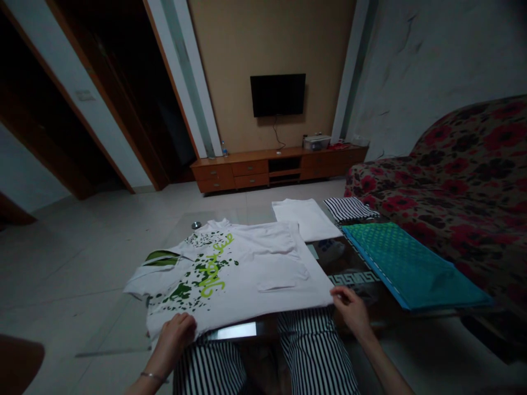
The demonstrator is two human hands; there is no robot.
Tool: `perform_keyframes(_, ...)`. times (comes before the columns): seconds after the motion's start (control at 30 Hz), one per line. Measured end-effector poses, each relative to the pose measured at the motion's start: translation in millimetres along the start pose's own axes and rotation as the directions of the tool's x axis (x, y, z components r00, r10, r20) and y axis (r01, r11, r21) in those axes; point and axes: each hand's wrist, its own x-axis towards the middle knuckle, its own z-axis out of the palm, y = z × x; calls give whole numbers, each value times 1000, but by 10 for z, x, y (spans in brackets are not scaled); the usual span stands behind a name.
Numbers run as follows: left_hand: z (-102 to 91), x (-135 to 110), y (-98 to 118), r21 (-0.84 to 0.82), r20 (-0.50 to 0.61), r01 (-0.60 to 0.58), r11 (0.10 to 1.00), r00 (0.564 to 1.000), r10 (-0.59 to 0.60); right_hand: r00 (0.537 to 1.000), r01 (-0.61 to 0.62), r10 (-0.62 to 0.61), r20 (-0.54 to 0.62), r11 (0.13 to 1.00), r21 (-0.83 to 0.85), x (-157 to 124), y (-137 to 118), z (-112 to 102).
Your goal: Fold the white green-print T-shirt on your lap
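A person's left hand [173, 340] and right hand [348, 310], fingers curled and seemingly pinching the hem, rest on a white green-print T-shirt [247, 269] spread flat on a glass table [349, 263] at lower centre, beside a folded teal cloth [411, 269].

Glass tabletop [115, 307] free left of shirt [230, 269]; teal cloth [411, 269] blocks right.

A folded teal cloth [411, 269] and a folded striped garment [349, 208] lie right of centre, near a floral sofa [465, 181]. A black television [278, 95] hangs above a wooden cabinet [278, 167], upper centre.
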Motion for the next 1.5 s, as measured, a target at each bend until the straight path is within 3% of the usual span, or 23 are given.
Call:
perform_keyframes(0.1,49,-92,30,37,15,4,999,1000,-5,999,35,-33,15,991,-129,-60,124,-54)
perform_keyframes(0.23,29,-367,27,-8,132,-31,999,991,32,985,116,-64,160,931,-346,-132,246,-158)
perform_keyframes(0.33,-56,-498,6,-11,252,-34,999,967,36,972,144,-10,234,814,-563,-24,164,-228)
perform_keyframes(0.4,-128,-445,19,9,260,-35,999,965,32,972,185,-38,230,725,-663,141,-29,-167)
perform_keyframes(0.5,-196,-153,128,21,98,-61,998,993,58,944,324,-185,274,688,-649,425,-456,200)
perform_keyframes(0.6,-106,182,307,77,-83,-78,994,993,84,858,499,-313,407,695,-518,616,-771,782)
perform_keyframes(0.7,149,311,404,146,-92,-13,989,995,27,769,616,-378,515,653,-441,719,-731,1229)
perform_keyframes(0.77,328,268,370,162,-52,11,987,999,-2,782,610,-376,497,626,-486,786,-552,1332)
perform_keyframes(0.87,488,130,231,172,-39,-10,985,999,17,836,547,-362,411,602,-582,880,-315,1277)
perform_keyframes(0.97,519,43,118,176,-49,-37,984,998,47,866,499,-360,347,590,-635,858,-303,1228)
perform_keyframes(1.07,506,14,90,170,-41,-62,983,997,70,838,545,-407,365,582,-603,659,-373,1277)
perform_keyframes(1.17,491,-59,136,164,-12,-65,984,998,68,800,599,-410,438,584,-548,439,-272,1279)
perform_keyframes(1.37,539,-464,189,42,-58,-32,999,998,34,842,539,-348,413,578,-612,415,276,828)
perform_keyframes(1.43,584,-622,83,-76,-188,55,996,980,-68,871,491,-324,369,574,-656,384,413,607)
perform_keyframes(1.47,604,-695,4,-154,-281,149,977,941,-188,889,458,-304,342,573,-680,342,466,497)
perform_keyframes(1.5,618,-761,-86,-249,-365,265,932,866,-343,910,413,-277,307,573,-708,282,507,393)
